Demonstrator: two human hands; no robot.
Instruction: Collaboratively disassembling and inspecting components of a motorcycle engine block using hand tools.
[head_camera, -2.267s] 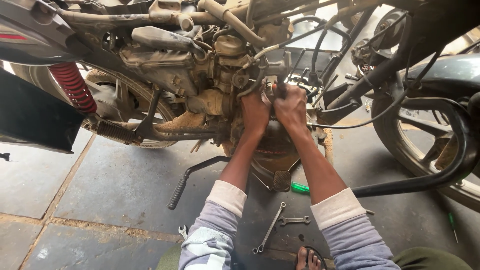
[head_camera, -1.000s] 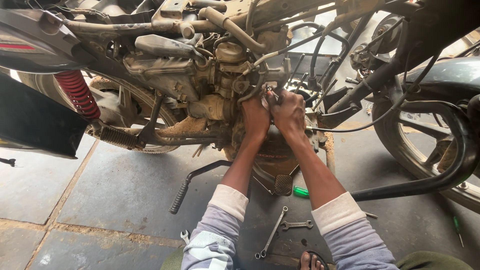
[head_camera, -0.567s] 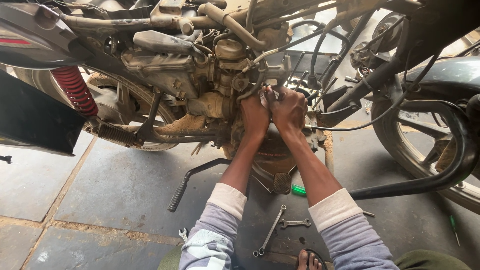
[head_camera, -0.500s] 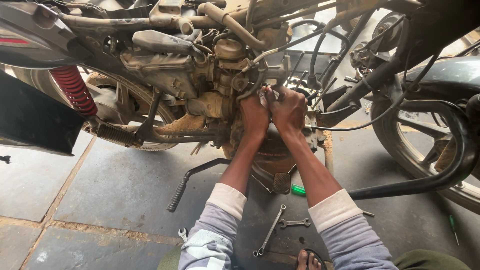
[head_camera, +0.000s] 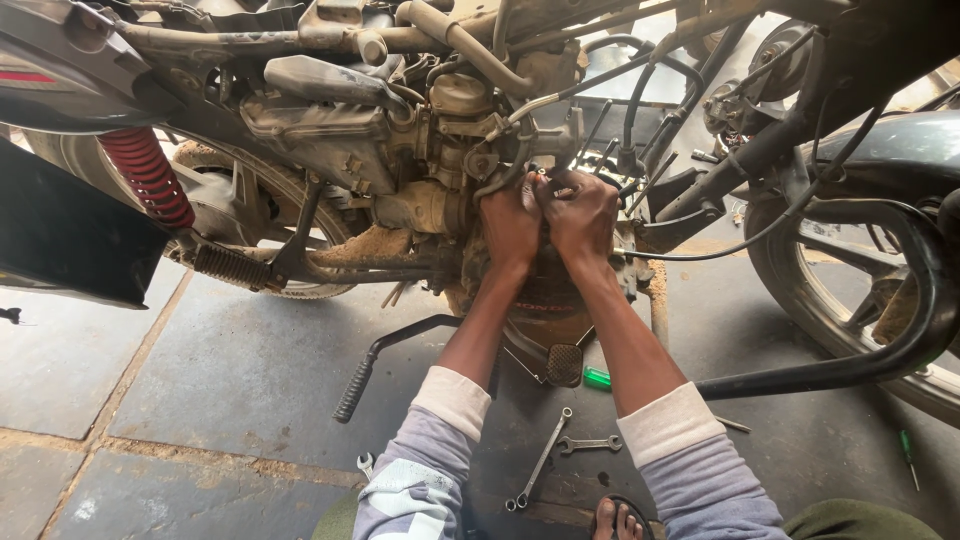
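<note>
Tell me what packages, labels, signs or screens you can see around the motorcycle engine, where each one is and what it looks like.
Raised lettering on the dusty round metal engine side cover: just below the left hand and right hand; a short reddish line, too blurred to make out.
Red stripe on the dark body panel: far left, upper edge; a thin band.
No packages, signs or screens in view.

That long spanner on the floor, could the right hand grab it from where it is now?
Probably yes. The long spanner lies on bare floor between the two forearms, with nothing on top of it. The right hand is up at the engine, so it would have to pull back first.
</note>
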